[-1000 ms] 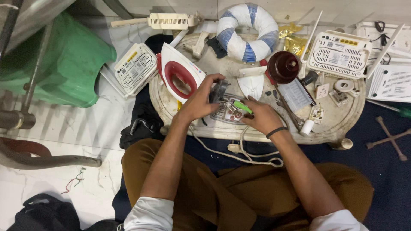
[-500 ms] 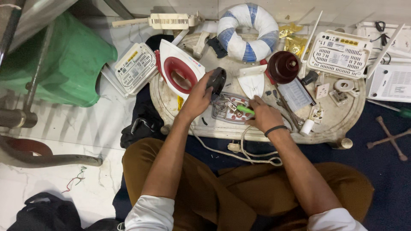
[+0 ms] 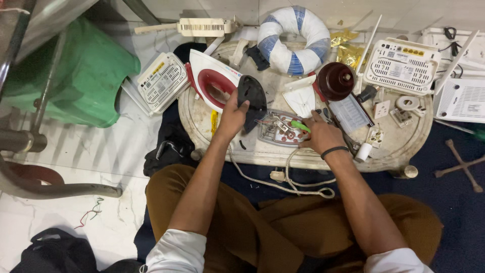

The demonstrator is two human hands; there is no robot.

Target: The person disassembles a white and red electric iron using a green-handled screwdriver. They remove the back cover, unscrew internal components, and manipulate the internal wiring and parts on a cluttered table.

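Lap: the person sits with brown trousers at six o'clock, both forearms reaching up toward twelve.
Cord: a pale braided cord hangs off the near edge of the tabletop, looped just above the lap.
Left hand: the left hand has its grip closed on a black cover plate, thumb on its face, tilting it up on edge at about eleven o'clock from the iron base.
Right hand: the right hand wears a dark wristband and has its grip wrapped round a green-handled screwdriver, whose tip points toward nine o'clock into the iron base.
Iron base: the opened iron base lies flat at the near middle of the tabletop, between the two hands; its shallow shell holds exposed wiring and small red and metal parts.
Iron shell: a white and red iron shell lies at ten o'clock, touching the black cover plate.
Tabletop clutter: a white socket piece and a tape roll sit at three o'clock, a dark brown round part at one o'clock.
Far edge: a blue and white wound ring rests at twelve o'clock.
Floor: a white router lies at two o'clock, a second white router and a green stool toward ten.
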